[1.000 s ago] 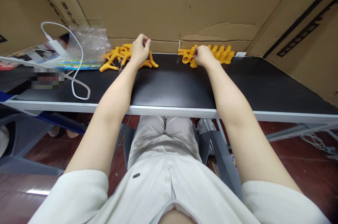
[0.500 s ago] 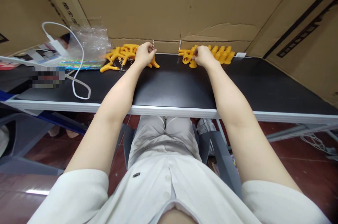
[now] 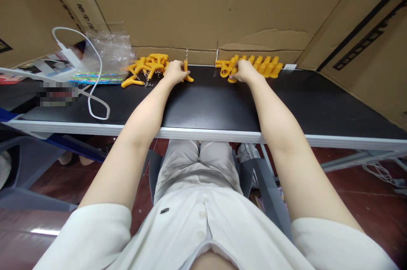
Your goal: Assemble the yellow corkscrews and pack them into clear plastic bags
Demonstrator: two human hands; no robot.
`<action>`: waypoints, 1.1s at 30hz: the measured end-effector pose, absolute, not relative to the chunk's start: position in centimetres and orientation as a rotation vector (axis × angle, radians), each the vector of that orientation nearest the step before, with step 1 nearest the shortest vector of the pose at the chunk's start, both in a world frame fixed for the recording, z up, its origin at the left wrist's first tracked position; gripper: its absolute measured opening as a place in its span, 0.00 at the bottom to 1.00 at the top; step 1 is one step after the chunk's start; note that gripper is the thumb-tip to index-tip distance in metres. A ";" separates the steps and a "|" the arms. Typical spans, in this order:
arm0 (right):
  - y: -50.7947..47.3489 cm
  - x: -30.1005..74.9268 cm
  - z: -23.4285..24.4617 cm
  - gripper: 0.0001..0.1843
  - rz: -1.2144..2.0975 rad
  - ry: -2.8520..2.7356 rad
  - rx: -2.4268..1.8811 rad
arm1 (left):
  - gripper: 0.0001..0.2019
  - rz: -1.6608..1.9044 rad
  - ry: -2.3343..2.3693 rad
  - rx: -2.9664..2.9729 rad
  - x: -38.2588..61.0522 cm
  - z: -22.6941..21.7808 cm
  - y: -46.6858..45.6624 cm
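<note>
My left hand (image 3: 175,73) is closed around the yellow handle (image 3: 190,78) of a corkscrew, whose metal spiral (image 3: 186,53) points straight up. To its left lies a pile of yellow corkscrews (image 3: 149,63) with forked handles and metal spirals. Over on the right, my right hand (image 3: 246,70) has its fingers pinched on a yellow corkscrew sleeve (image 3: 232,78), partly hidden by the fingers. Other sleeves (image 3: 223,70) lie on their sides left of it, and several upright sleeves (image 3: 267,66) stand in rows to its right.
A black tabletop (image 3: 210,100) with a metal front edge (image 3: 206,133) lies before me. Cardboard walls (image 3: 178,7) enclose the back and sides. At the left are a white cable (image 3: 101,62), a clear plastic bag (image 3: 110,54) and colourful packets (image 3: 98,78).
My left hand has shifted slightly lower, and more of the upright corkscrew now shows above it. The right hand's fingers have moved slightly down around the sleeve.
</note>
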State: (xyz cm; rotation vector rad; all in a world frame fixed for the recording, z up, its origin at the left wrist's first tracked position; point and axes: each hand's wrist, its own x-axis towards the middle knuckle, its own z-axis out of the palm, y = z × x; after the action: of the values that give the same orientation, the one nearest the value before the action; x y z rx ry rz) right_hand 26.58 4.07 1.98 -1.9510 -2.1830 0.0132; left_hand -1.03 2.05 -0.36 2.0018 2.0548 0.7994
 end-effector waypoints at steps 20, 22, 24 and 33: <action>3.5 26.7 2.3 0.25 -0.019 -2.248 -1.966 | 0.24 0.936 2.001 2.146 -0.8 -0.3 1.7; 2.9 26.2 2.8 0.26 -0.053 -2.283 -1.944 | 0.25 0.922 2.037 2.128 -0.6 0.0 1.6; 2.6 25.8 3.1 0.25 -0.086 -2.313 -1.937 | 0.25 0.895 2.062 2.095 -0.4 0.1 1.6; 3.8 25.3 2.0 0.21 -0.100 -2.346 -1.840 | 0.25 0.683 2.056 2.210 -0.1 0.0 0.9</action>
State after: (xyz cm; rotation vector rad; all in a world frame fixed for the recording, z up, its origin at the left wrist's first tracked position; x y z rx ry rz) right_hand 25.33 3.78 1.98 -1.8401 -2.3461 -0.1005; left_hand -0.12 0.91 -0.05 2.2100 2.0564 0.6835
